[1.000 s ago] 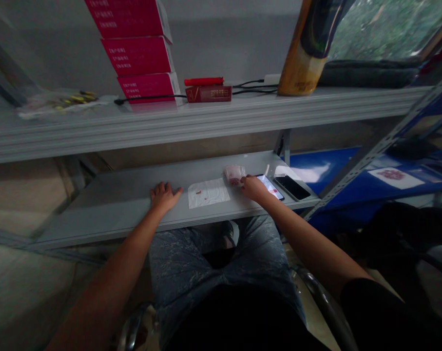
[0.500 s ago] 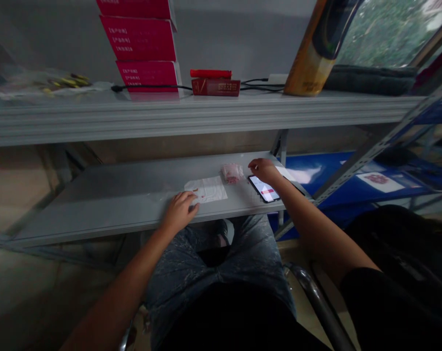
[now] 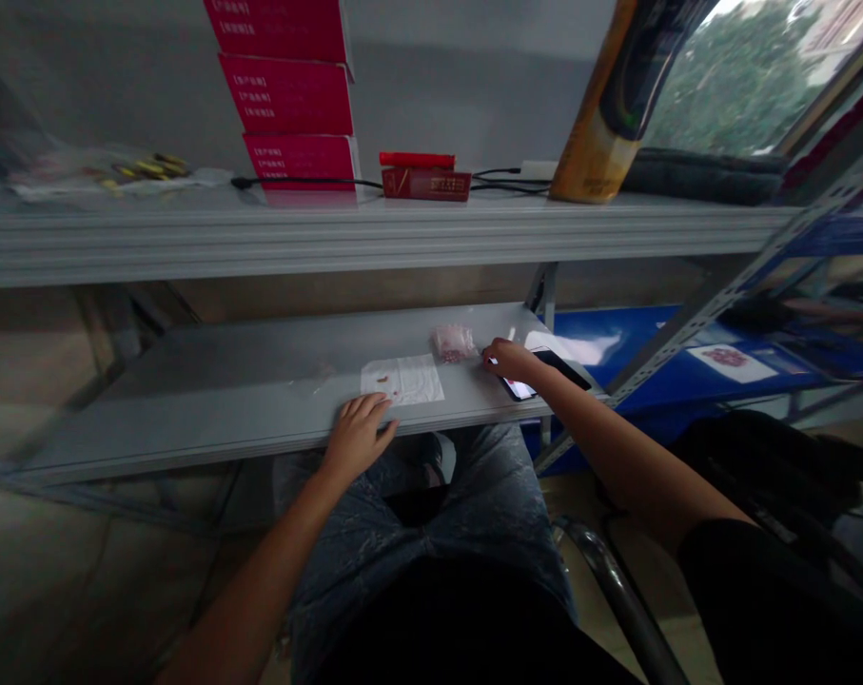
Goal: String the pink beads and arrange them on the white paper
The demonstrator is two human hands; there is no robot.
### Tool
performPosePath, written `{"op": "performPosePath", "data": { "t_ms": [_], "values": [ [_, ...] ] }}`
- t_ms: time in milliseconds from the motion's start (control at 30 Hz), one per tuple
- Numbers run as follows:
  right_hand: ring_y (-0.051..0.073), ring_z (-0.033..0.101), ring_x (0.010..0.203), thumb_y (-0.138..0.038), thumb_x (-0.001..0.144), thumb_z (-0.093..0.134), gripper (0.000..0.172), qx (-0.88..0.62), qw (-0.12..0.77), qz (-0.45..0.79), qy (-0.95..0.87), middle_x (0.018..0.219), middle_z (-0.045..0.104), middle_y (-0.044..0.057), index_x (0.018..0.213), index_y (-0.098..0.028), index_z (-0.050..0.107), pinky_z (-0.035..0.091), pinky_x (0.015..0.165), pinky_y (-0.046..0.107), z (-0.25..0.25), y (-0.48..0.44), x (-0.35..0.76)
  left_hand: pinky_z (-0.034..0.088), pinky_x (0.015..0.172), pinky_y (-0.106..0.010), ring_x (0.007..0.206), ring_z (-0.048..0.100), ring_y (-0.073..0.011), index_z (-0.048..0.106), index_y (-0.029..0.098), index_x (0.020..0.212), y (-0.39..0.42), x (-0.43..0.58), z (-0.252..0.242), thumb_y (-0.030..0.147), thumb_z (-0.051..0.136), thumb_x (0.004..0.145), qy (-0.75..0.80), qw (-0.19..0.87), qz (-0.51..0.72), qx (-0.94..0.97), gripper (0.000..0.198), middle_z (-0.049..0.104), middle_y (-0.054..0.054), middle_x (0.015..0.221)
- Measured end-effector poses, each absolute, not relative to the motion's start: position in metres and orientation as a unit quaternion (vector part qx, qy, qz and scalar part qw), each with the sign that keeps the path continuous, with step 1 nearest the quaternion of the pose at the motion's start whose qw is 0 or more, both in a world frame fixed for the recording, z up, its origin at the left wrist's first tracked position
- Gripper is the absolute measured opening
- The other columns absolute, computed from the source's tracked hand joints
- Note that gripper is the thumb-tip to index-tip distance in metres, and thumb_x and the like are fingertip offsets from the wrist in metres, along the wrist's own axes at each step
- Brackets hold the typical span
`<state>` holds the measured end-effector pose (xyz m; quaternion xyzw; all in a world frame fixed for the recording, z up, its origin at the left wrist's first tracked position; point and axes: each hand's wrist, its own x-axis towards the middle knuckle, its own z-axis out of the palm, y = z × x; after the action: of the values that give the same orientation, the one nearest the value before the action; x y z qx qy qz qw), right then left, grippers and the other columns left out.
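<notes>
My left hand [image 3: 358, 436] lies flat with fingers spread on the front edge of the grey lower shelf [image 3: 224, 381], its fingertips at the near corner of a white sheet [image 3: 402, 379] dotted with small red bits. My right hand [image 3: 511, 361] rests with curled fingers on a lit phone [image 3: 522, 385], just right of a small clear bag of pink pieces [image 3: 453, 342]. A dark second phone [image 3: 563, 369] lies beside the lit one.
The upper shelf [image 3: 374, 233] carries stacked magenta boxes [image 3: 288, 90], a red box with a red marker [image 3: 423, 176], black cables, a yellow-black tube [image 3: 609, 105] and a plastic packet [image 3: 109, 171]. Blue shelving [image 3: 688, 366] stands at the right. A chair arm [image 3: 617, 590] curves beside my knees.
My left hand slid right from the bare shelf to the sheet's near corner. My right hand went from the bag to beyond the phone, then came back onto the phone.
</notes>
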<state>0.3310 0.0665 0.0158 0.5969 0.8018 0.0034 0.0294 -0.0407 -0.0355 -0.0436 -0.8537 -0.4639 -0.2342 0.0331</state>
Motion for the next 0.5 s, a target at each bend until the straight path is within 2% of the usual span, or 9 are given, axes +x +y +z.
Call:
{"op": "performPosePath", "data": {
  "t_ms": [200,300,400,500],
  "values": [
    [0.027,0.072,0.100,-0.020,0.094,0.060,0.026,0.602,0.026,0.009,0.798,0.113,0.075,0.018,0.107,-0.013,0.081,0.051,0.088,0.031,0.020,0.065,0.322,0.046,0.111,-0.047,0.131,0.057,-0.0301,0.065,0.023,0.133,-0.041,-0.036,-0.047,0.040,0.055,0.102,-0.477,0.041,-0.243,-0.843,0.037,0.064,-0.012,0.139],
    [0.025,0.072,0.095,-0.026,0.098,0.057,0.027,0.591,-0.025,-0.005,0.807,0.108,0.077,0.015,0.108,-0.014,0.079,0.050,0.085,0.030,0.025,0.057,0.291,0.045,0.110,-0.048,0.130,0.057,-0.0305,0.063,0.025,0.136,-0.043,-0.033,-0.045,0.039,0.056,0.102,-0.483,0.045,-0.242,-0.840,0.038,0.065,-0.011,0.139],
    [0.023,0.072,0.096,-0.024,0.098,0.057,0.025,0.525,-0.090,-0.058,0.844,0.107,0.079,0.011,0.112,-0.016,0.077,0.049,0.087,0.027,0.026,0.052,0.237,0.043,0.113,-0.048,0.133,0.055,-0.0305,0.059,0.026,0.143,-0.045,-0.033,-0.044,0.040,0.055,0.102,-0.487,0.044,-0.253,-0.835,0.043,0.062,-0.011,0.144],
    [0.023,0.073,0.102,-0.018,0.097,0.058,0.027,0.494,-0.086,-0.101,0.859,0.113,0.079,0.011,0.115,-0.015,0.077,0.049,0.090,0.027,0.021,0.055,0.182,0.042,0.114,-0.048,0.135,0.053,-0.0302,0.057,0.023,0.144,-0.049,-0.038,-0.047,0.039,0.054,0.103,-0.482,0.038,-0.272,-0.832,0.045,0.059,-0.013,0.147]
  ]
}}
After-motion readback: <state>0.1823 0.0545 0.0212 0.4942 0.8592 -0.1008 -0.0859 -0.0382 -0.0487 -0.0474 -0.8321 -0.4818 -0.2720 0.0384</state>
